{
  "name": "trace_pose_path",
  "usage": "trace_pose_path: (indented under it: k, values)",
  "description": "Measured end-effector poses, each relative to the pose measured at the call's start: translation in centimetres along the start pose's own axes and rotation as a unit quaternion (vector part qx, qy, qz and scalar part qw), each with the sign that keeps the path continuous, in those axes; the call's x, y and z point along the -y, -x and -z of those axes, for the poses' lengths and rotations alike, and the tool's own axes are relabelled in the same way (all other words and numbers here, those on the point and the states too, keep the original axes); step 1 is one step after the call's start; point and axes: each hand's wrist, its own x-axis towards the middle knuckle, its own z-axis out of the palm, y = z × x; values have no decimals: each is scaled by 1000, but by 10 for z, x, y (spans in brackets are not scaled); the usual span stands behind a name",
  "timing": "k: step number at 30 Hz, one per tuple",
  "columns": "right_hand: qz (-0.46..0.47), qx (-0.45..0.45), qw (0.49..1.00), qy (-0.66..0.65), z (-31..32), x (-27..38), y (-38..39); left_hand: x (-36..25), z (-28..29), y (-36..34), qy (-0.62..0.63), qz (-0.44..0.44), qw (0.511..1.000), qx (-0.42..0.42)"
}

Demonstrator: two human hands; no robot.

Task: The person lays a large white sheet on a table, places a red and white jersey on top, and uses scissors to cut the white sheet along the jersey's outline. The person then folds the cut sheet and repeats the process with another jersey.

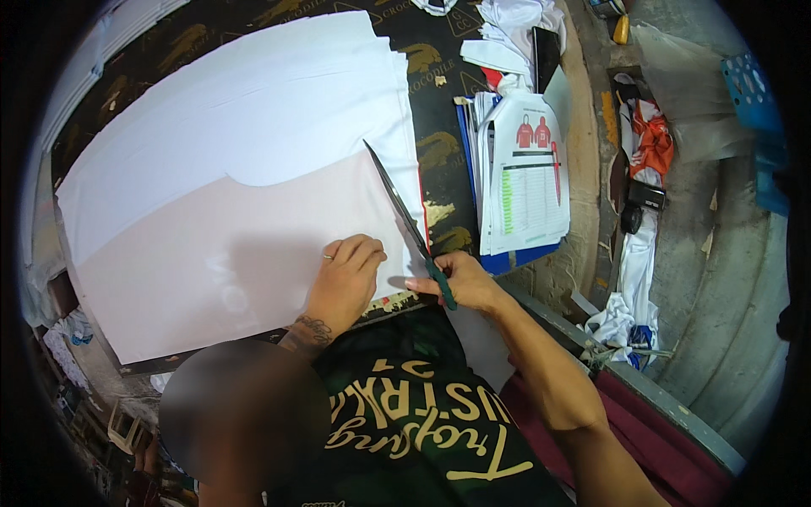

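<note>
My right hand is closed round the green handles of long dark scissors. Their blades point away from me, slanting over the fabric near its right edge, and look nearly together. My left hand rests on the near right part of a pale pinkish fabric piece, fingers curled in; what they pinch, if anything, is hidden. Beneath and beyond that piece lies a stack of white fabric with several layered edges. A small curved notch shows on the pinkish piece's far edge.
Right of the fabric sit papers with a printed shirt sheet and a red pen on a blue folder. White cloth scraps heap beyond, beside a dark phone-like object. The black patterned tabletop ends near my body.
</note>
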Motion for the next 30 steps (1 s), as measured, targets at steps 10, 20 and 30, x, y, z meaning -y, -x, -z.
trace_pose_path:
  k: [10,20,30]
  values:
    - [-45,140,983,113,109,52,47,-13,-16,-31,-31,109,982,-148]
    - [134,208,790,561,212,195,-67,-9,-43,-34,-175,134,961,-169]
    - [110,201,753,617,200,219,-88,-9,-41,-38,-171,149,963,-143]
